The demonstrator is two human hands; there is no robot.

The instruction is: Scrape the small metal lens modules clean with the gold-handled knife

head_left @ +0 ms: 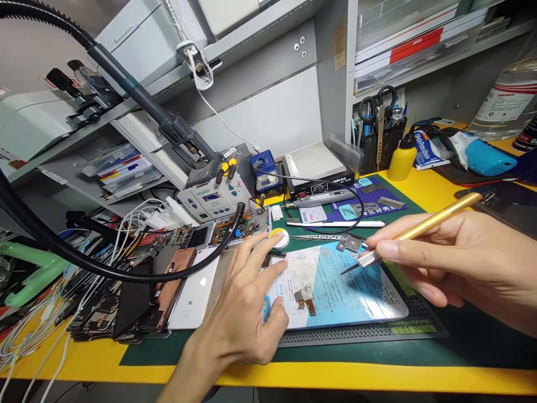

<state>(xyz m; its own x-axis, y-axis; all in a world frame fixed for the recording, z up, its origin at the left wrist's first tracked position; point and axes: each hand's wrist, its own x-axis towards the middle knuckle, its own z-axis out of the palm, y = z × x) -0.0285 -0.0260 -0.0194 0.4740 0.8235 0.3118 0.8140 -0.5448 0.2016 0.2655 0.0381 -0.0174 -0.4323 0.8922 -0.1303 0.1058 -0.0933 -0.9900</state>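
My right hand (453, 257) grips a gold-handled craft knife (434, 218), its thin blade pointing left over a blue-and-white printed board (335, 308). My left hand (247, 302) has its fingers spread and rests at the board's left edge, its fingertips near a small round white tin (278, 239). A small metal part with an orange flex cable (306, 299) lies on the board between the hands. Small grey metal pieces (349, 243) lie near its top edge, close to tweezers (316, 237).
Left of the board stand a white phone (195, 291), stacked phone parts (138, 302) and a rework station (216, 190). A black hose (142, 275) arches across the left. Behind are a heating plate (314, 168), a white brush (335, 224) and a yellow bottle (403, 157).
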